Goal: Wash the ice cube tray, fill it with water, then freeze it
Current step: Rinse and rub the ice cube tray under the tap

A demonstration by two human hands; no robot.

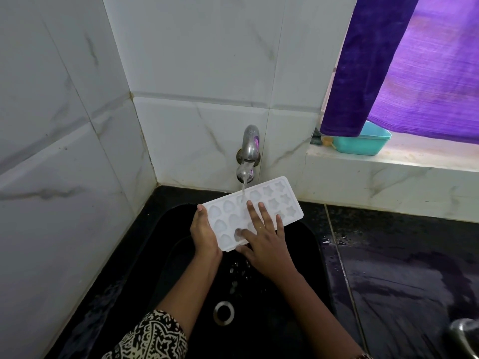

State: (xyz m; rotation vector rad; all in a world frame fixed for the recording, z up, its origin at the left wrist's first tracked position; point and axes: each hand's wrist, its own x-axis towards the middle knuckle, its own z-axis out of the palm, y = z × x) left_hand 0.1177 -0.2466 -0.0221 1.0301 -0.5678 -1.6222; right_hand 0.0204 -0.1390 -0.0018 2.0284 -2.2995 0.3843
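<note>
A white ice cube tray (281, 200) with heart and star moulds is held tilted over the black sink (305, 244). The wall tap (248, 154) runs a thin stream of water onto the tray's middle. My left hand (203, 233) grips the tray's near left end, thumb along the edge. My right hand (267, 238) lies flat on the tray's top, fingers spread straight over the moulds. Water drips from the tray's lower edge into the sink.
The steel drain (223, 312) sits in the sink bottom. A wet black counter (404, 268) runs to the right. A teal tub (363, 142) stands on the white window ledge under a purple curtain (404, 73). Tiled walls close in at left and behind.
</note>
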